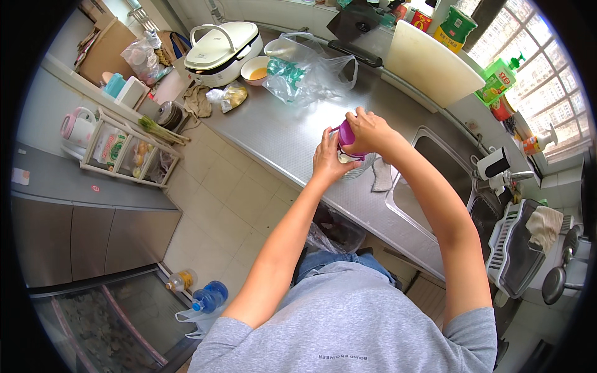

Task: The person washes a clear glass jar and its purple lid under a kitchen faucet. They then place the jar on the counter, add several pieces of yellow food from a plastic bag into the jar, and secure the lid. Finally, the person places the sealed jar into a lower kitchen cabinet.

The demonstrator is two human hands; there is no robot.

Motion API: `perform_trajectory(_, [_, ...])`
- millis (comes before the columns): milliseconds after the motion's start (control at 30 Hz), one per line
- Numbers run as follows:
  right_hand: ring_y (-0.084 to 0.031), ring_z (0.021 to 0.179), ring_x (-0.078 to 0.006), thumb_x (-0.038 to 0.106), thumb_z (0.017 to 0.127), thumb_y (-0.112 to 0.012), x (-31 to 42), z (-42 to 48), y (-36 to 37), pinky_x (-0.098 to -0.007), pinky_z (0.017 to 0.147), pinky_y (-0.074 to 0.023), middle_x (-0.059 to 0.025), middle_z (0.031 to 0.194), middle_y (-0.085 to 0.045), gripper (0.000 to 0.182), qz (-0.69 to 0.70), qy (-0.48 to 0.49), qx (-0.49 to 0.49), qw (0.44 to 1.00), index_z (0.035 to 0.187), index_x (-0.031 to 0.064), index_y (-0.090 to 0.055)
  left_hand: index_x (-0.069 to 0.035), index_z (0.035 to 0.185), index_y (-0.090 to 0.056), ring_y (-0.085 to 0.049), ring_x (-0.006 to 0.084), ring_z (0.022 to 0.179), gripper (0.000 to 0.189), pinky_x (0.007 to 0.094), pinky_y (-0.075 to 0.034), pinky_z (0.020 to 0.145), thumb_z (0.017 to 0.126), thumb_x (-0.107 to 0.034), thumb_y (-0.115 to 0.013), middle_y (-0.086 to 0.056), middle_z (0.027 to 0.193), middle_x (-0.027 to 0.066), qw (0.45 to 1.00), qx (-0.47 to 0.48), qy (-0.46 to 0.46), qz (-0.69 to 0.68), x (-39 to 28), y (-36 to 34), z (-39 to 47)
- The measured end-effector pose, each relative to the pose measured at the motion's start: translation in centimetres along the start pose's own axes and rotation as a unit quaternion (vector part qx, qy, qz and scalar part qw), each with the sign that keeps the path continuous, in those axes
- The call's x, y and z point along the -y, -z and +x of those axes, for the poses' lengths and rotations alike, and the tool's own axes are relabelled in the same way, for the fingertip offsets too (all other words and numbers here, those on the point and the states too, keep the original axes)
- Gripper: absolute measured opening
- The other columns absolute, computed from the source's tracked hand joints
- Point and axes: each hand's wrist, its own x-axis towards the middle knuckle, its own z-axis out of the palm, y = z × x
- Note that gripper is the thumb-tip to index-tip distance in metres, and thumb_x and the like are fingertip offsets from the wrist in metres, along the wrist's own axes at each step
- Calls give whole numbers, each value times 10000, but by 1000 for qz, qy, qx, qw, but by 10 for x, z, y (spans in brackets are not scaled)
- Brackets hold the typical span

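My left hand (pixel 330 158) and my right hand (pixel 368 132) both grip a purple plastic kitchen container (pixel 346 135), whose exact kind I cannot tell. It is tilted over a clear glass bowl (pixel 361 171) on the steel counter. Something pale shows between the purple piece and my left palm. My right fingers wrap its upper part; my left fingers hold its near left side. The hands hide much of it. Just right of the bowl lies a grey cloth (pixel 382 175).
Beyond the hands are plastic bags (pixel 308 74), a bowl of beaten egg (pixel 255 71), a bagged yellow item (pixel 233 97) and a white electric cooker (pixel 224 51). A steel sink (pixel 431 172) lies right. A white cutting board (pixel 426 65) leans against the back wall.
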Motion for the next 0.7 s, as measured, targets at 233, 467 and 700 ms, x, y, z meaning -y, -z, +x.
perform_trajectory(233, [-562, 918, -348, 261, 550, -762, -18, -2, 4, -386, 783, -494, -158, 1060, -517, 682, 9, 154, -24, 988, 1140, 77, -475, -62, 1242, -410, -449, 365, 1134, 913, 455, -419, 906, 520, -428, -832, -261, 1405, 117, 1000, 6, -14, 8, 1, 0, 4])
perform_trajectory(467, [-565, 975, -354, 450, 589, -747, -1, 5, 6, -385, 773, -503, -203, 1074, -529, 739, 7, -46, 54, 997, 1150, 53, -476, -64, 1241, -416, -460, 340, 1131, 929, 443, -422, 911, 503, -441, -837, -253, 1415, 75, 1000, 11, 5, 13, 2, 0, 2])
perform_trajectory(700, [-578, 994, -372, 591, 619, -674, -6, -1, 13, -385, 814, -491, -261, 1167, -500, 914, -6, 34, 27, 999, 1275, 9, -413, -105, 1268, -397, -429, 344, 1173, 950, 472, -375, 931, 490, -421, -842, -250, 1422, 95, 1000, 19, 16, 0, -1, 1, 2])
